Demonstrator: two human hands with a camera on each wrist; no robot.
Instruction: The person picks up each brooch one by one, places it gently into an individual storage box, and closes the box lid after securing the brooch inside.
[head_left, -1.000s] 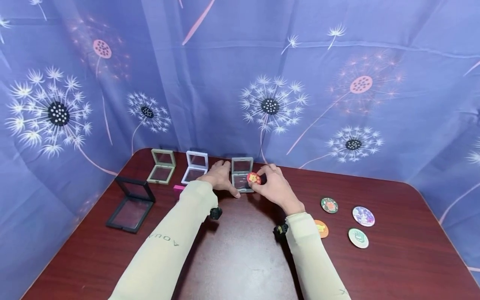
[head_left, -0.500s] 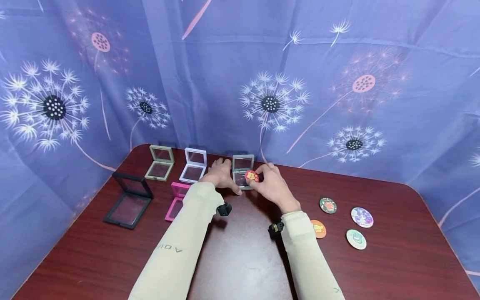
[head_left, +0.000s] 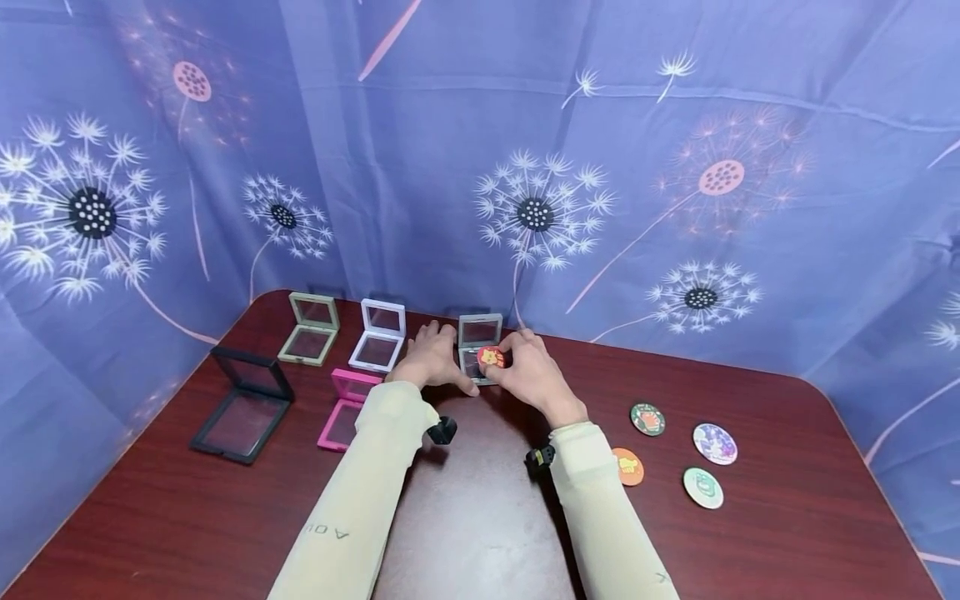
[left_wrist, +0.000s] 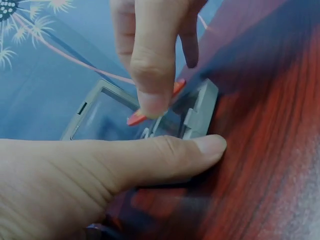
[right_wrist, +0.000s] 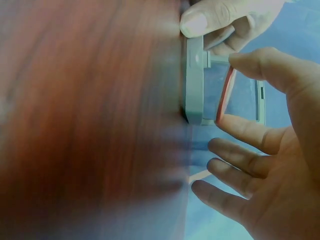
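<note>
In the head view, a small grey hinged display case [head_left: 480,331] with clear film panes stands open at the back of the table. My right hand [head_left: 534,379] pinches a round red badge [head_left: 491,357] with a yellow figure, over the case's lower half. From the right wrist, the badge [right_wrist: 226,94] shows edge-on and tilted between thumb and index fingertip, the other fingers spread. My left hand [head_left: 431,358] is at the case's left side, its fingers extended. Its thumb [left_wrist: 165,155] lies straight along that side in the left wrist view, its tip by the front corner.
Further left stand open cases: green [head_left: 309,344], white [head_left: 377,348], pink [head_left: 341,421] partly behind the left sleeve, and large black [head_left: 242,421]. To the right lie badges: dark green [head_left: 647,419], purple [head_left: 715,443], pale green [head_left: 702,487], orange [head_left: 628,467]. A blue curtain [head_left: 420,167] hangs behind.
The right hand has brought the red badge slightly left, further over the grey case's lower half. My left hand stays beside the case. The head view has shifted a little, uncovering the pink case.
</note>
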